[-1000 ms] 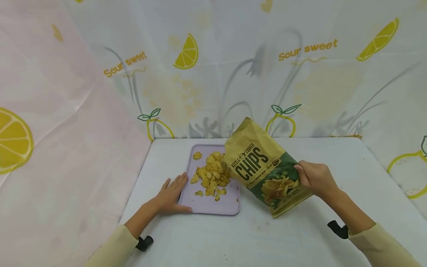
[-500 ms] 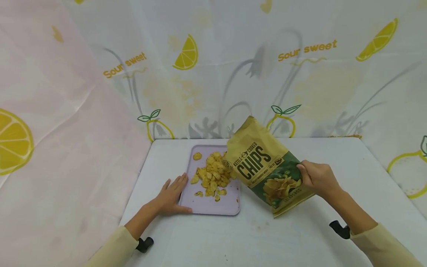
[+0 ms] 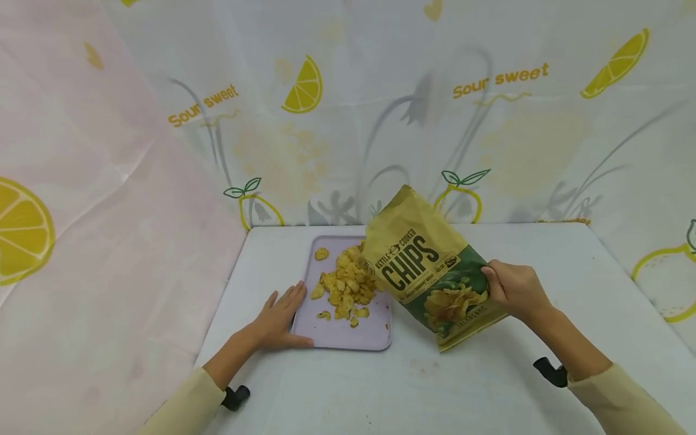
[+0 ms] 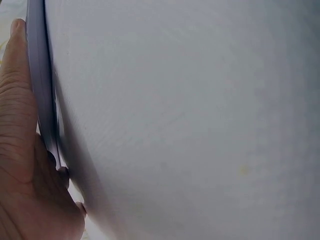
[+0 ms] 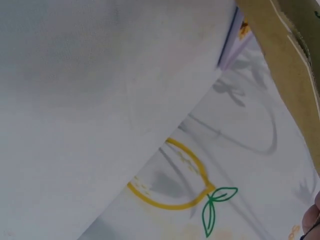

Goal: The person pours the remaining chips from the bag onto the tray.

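A lilac tray (image 3: 342, 339) lies on the white table, with a heap of potato chips (image 3: 348, 281) on it. My left hand (image 3: 280, 317) rests along the tray's left edge, fingers and thumb spread. In the left wrist view the thumb lies against the rim of the tray (image 4: 40, 75). My right hand (image 3: 519, 290) grips the lower right side of a gold and green chip bag (image 3: 429, 272). The bag tilts with its top end toward the tray and covers the tray's right side. The bag's edge (image 5: 290, 65) shows in the right wrist view, with a fingertip (image 5: 311, 217) at the corner.
The white table (image 3: 587, 278) ends at a fabric backdrop (image 3: 348, 121) printed with lemons and lettering. A pink-toned cloth (image 3: 109, 241) hangs at the left. Faint stains (image 3: 424, 367) mark the table in front of the bag.
The bag shifted slightly right, then back left with its lower end a little higher, my right hand moving with it. The left hand and the tray stay in place.
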Available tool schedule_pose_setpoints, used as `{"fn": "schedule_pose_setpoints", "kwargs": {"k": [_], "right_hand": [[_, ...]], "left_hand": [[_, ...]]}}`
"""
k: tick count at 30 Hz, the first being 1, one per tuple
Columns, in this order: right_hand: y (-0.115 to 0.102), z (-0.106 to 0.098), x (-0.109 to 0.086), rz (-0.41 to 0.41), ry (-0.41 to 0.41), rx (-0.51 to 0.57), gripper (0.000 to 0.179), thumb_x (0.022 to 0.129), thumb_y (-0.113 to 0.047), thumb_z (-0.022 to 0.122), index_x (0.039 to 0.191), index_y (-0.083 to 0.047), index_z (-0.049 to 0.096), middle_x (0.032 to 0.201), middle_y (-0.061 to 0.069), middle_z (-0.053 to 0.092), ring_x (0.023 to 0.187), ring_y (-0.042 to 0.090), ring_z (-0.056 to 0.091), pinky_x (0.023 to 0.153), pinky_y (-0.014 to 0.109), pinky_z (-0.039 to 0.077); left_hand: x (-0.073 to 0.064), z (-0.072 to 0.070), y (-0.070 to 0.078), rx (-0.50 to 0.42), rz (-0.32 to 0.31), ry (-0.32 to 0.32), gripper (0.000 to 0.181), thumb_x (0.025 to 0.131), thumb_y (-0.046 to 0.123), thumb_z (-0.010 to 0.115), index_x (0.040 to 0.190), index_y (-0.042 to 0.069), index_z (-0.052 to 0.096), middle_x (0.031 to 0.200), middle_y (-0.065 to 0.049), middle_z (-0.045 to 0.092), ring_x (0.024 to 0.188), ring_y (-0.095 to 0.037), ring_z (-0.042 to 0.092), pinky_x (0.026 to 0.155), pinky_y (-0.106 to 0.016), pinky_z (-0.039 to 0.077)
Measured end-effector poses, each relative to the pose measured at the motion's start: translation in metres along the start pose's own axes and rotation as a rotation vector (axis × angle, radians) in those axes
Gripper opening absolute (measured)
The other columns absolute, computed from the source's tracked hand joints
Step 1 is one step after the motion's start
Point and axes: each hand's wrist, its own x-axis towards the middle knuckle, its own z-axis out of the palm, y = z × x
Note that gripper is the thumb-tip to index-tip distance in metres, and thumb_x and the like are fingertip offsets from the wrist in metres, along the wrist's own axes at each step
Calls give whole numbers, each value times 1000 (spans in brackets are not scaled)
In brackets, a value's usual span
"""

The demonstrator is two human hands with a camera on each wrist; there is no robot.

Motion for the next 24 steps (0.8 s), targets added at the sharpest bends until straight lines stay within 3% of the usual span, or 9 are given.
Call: {"fn": "schedule_pose_setpoints", "kwargs": {"k": [9, 18, 24], "right_hand": [[-2, 3, -7, 52, -5, 23, 53, 108, -36, 34, 64, -8, 43, 51, -11, 23, 43, -2, 17, 37, 16, 16], [0, 0, -5, 46, 27, -9, 52, 108, -34, 36, 63, -9, 38, 51, -10, 21, 42, 0, 14, 36, 16, 14], [2, -1, -3, 25, -40, -22, 51, 108, -35, 36, 64, -10, 38, 52, -11, 21, 44, -1, 13, 38, 17, 17]], "left_hand": [[1, -1, -2, 9, 0, 3, 130, 69, 84, 62, 159, 7, 9, 168, -10, 5, 154, -32, 11, 120, -62, 4], [0, 1, -1, -3, 1, -6, 131, 69, 86, 61, 159, 7, 7, 168, -9, 2, 154, -32, 10, 120, -62, 4], [0, 1, -1, -2, 6, 8, 131, 68, 86, 60, 159, 7, 9, 168, -10, 5, 154, -33, 11, 120, -63, 5]]}}
